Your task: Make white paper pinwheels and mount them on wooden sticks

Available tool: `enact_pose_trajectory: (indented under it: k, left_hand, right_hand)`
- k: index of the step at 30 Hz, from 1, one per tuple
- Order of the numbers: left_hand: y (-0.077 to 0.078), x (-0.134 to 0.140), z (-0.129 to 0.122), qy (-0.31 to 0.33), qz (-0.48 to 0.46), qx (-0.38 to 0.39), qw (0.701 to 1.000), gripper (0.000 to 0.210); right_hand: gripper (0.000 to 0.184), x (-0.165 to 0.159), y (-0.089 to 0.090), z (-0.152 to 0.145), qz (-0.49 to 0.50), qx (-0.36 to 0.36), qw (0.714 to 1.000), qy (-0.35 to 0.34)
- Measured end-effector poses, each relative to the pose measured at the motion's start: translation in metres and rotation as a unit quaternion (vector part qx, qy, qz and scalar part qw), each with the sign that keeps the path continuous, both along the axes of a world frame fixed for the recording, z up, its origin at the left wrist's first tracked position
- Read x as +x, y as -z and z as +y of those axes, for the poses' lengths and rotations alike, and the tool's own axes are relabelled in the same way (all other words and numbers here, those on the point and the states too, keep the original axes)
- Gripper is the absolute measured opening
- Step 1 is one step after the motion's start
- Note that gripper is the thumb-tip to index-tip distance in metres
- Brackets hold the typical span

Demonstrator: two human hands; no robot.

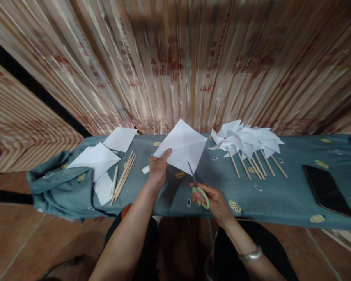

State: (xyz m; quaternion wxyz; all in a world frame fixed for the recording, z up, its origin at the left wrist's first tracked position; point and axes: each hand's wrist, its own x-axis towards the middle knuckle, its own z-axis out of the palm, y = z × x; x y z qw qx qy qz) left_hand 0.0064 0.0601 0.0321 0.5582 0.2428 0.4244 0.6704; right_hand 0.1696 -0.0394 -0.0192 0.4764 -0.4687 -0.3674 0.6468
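A square sheet of white paper (183,142) is held up over the table, one corner pointing towards me. My left hand (158,166) grips its left side, thumb lying on top. In my right hand (212,199) is a pair of scissors (203,198) with light green handles, fingers through the loops. The blades meet the paper at its near corner; how far they have cut in is hard to tell. A small white object (145,169), perhaps an eraser, lies just left of my left hand.
Several paper pinwheels (226,136) on wooden sticks lie right of centre. A black phone (327,190) rests further right. On the left are more white sheets (121,139), several wooden sticks (124,177) and a whitish pencil-like stick (114,180). A green patterned cloth (295,156) covers the table.
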Motion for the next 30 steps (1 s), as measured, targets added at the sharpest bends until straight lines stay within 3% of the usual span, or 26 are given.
enact_pose_trajectory:
  k: [18,30]
  left_hand:
    - [0.008,0.005,-0.002,0.024,0.013,-0.019,0.999,0.039]
    - [0.007,0.007,-0.004,0.027,0.007,-0.024,0.999,0.039]
  right_hand:
    - [0.054,0.0,-0.012,0.003,0.009,-0.002,1.0,-0.001]
    - [0.054,0.001,-0.009,0.002,0.01,-0.002,1.0,-0.005]
